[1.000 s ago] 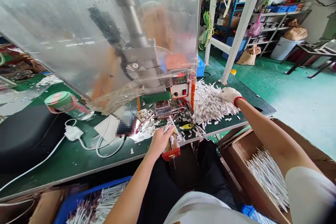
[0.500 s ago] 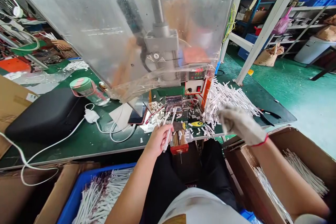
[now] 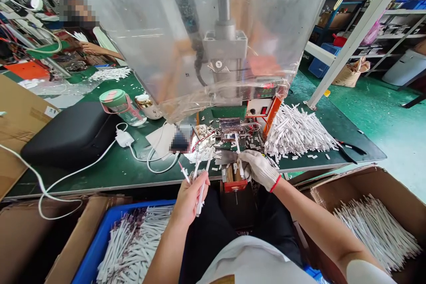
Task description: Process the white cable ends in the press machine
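Observation:
My bare left hand is closed around several thin white sleeved strips, one with a pinkish tip, just left of a small red vise. My right hand, in a pale knit glove, is closed over the handle of a scraper; the handle is hidden under the glove. The scraper's flat blade points left above the vise. A single white strip runs from the metal fixture toward me, by my gloved fingertips. Whether those fingers touch it I cannot tell.
A clear shield hangs over the press. White pieces are heaped at the right, near black-handled pliers. A blue bin and a cardboard box hold more strips. A co-worker's hand shows far left.
My right hand has come left and down from beside the heap onto the scraper. My left hand has drawn back from the fixture with its strips. The view has shifted left.

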The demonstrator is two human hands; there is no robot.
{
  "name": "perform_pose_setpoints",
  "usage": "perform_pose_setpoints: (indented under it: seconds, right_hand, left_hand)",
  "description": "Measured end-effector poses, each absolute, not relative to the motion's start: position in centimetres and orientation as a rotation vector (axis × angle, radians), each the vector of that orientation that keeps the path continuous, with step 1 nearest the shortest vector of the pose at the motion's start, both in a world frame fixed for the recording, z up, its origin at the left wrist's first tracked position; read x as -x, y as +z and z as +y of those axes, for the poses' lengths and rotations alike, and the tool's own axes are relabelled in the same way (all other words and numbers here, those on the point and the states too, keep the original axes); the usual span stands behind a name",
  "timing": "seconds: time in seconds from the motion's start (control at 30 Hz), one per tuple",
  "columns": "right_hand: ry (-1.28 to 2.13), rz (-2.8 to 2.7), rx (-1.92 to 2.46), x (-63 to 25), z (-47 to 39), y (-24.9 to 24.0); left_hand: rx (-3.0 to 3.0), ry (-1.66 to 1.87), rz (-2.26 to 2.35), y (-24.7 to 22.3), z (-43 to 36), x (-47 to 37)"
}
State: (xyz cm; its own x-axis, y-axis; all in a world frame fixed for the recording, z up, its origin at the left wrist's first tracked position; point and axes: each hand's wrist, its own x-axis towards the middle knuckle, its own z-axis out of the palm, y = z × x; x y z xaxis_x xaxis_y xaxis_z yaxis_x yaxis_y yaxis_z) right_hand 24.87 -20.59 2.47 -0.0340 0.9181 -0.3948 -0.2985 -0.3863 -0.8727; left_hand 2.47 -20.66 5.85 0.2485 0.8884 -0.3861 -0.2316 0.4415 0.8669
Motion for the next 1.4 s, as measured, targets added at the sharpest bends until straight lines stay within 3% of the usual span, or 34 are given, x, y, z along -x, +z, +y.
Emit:
perform_pose_setpoints:
  seconds: [0.5, 0.57, 0.67, 0.77, 0.93, 1.1, 1.3, 1.4]
  right_hand:
    - [1.619, -0.668, 1.351, -24.8, -20.2, 3.0]
    - [1.564, -0.799, 1.461, -25.4, -20.3, 4.2]
    - [1.217, -1.232, 1.66, -26.9, -20.8, 7.5]
    - [0.965, -1.776, 1.574, -28.0, -21.5, 10.9]
    - [1.153, -2.06, 1.295, -27.5, -23.4, 13.1]
    - [1.553, -1.569, 1.361, -30.8, -25.5, 13.0]
    - [0.609, -1.132, 2.053, -43.0, -24.2, 10.8]
    - [0.352, -1.145, 2.238, -46.1, -22.1, 9.7]
  left_hand:
    - [-0.965, 0.777, 1.07, 6.2, -20.7, -2.2]
    - [-1.04, 0.726, 1.047, 6.4, -20.6, -2.0]
    - [-1.178, 0.627, 0.996, 6.8, -20.0, -1.7]
    - [-1.337, 0.495, 0.93, 7.5, -19.1, -1.9]
    - [-1.434, 0.21, 0.821, 8.6, -18.2, -3.2]
    - [-1.25, 0.078, 0.705, 8.6, -17.1, -2.7]
    - [-1.028, 0.477, 0.874, 7.7, -15.7, -3.4]
    - [-1.153, 0.511, 1.001, 6.3, -16.0, -6.3]
